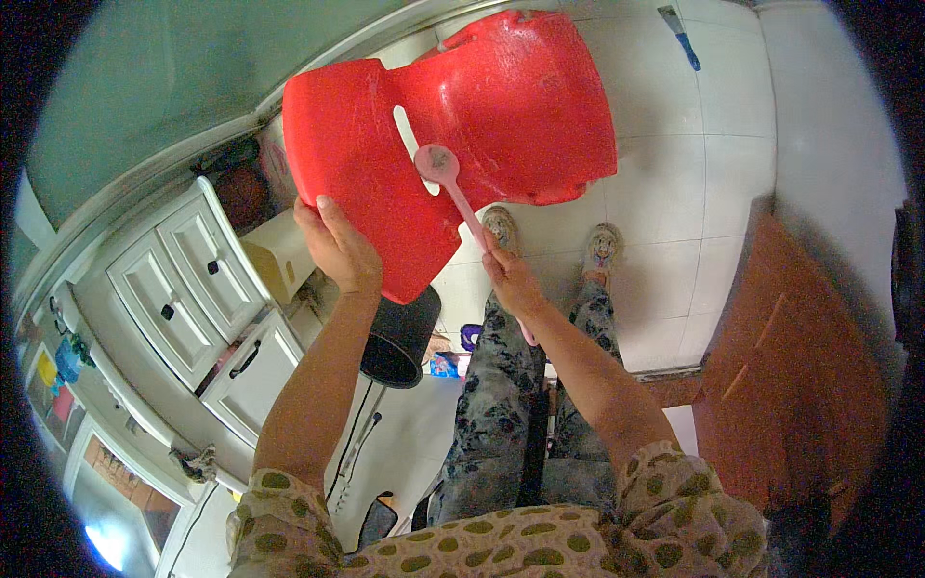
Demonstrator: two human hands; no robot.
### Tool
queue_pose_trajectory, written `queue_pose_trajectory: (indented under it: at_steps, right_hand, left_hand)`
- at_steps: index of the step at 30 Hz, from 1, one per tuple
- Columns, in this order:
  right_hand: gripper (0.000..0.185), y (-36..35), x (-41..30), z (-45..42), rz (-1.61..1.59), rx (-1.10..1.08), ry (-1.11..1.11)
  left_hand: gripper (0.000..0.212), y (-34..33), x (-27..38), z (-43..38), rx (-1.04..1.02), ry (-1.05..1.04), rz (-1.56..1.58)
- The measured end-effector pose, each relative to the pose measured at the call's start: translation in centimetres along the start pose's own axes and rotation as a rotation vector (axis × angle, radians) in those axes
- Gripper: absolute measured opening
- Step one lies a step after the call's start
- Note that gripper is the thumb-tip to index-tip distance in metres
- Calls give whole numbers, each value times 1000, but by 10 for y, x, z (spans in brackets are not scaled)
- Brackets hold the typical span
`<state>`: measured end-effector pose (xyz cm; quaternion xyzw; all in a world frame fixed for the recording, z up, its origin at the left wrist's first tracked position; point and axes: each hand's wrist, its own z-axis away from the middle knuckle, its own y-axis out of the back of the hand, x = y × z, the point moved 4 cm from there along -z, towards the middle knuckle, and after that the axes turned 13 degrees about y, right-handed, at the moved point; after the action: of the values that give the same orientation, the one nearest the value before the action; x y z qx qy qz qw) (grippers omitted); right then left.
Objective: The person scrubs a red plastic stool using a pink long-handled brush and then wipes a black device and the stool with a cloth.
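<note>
A red molded plastic chair (520,108) with a slot between its seat and back is tilted up before me. My left hand (340,246) grips the chair's lower left edge, fingers behind and thumb on the front. In my right hand (509,278) is a pink long-handled spoon or scrubber (437,165); its round head lies over the chair's slot and bears a greyish patch. Whether that head touches the plastic, I cannot tell.
A putty knife with a blue handle (683,43) lies on the tiled floor. A black bin (405,339) stands below the chair, a white cabinet (195,289) at left. At right is a brown wooden door or panel (802,376). Cords cross the floor at lower left.
</note>
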<state>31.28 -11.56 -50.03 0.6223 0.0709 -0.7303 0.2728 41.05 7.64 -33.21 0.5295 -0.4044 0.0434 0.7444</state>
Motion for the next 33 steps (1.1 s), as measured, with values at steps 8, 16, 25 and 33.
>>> queue_pose_trajectory:
  at_steps: [8, 16, 25, 33]
  right_hand:
    - [45, 31, -27, -89, 224, -137, -256]
    - [45, 81, -19, 7, 346, -335, -208]
    - [51, 112, -10, -16, 653, -168, 175]
    - [49, 108, -8, -123, 955, -10, 225]
  left_hand:
    - [43, 1, 4, 2, 24, 11, -60]
    - [45, 8, -5, -3, 53, -21, -110]
    - [42, 8, 5, 0, 49, 4, -112]
    - [40, 6, 8, 1, 42, 5, -127]
